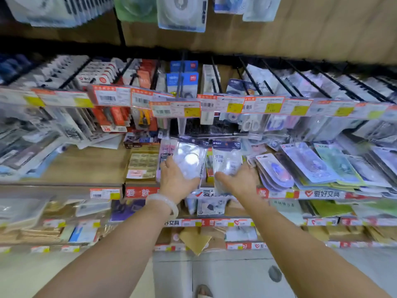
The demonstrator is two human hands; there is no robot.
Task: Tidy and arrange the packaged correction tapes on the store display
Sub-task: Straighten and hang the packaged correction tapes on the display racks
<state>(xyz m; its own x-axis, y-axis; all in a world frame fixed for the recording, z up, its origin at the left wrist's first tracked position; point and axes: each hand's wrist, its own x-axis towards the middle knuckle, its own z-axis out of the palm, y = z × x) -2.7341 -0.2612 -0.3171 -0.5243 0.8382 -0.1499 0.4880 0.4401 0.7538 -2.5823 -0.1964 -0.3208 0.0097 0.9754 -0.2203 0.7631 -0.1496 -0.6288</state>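
Both hands have a grip on a packet at once: the left hand (175, 179) holds the lower part of a clear-fronted correction tape packet (189, 161), fingers curled behind it and thumb side toward the camera, while the right hand (240, 180) pinches the bottom of a second packet (227, 159) with a dark header card. Each packet stands upright above its hand, the two side by side and nearly touching, just under the row of price tags (178, 108) and in front of the hanging pegs (181, 78). As a judgement, the tidying is partway along. Packs on the pegs hang in fair order, but at the right end of the shelf (86, 168) a heap of loose packets (311, 166) lies fanned and overlapping, unsorted. The two held packets seem not yet hung or laid in place.
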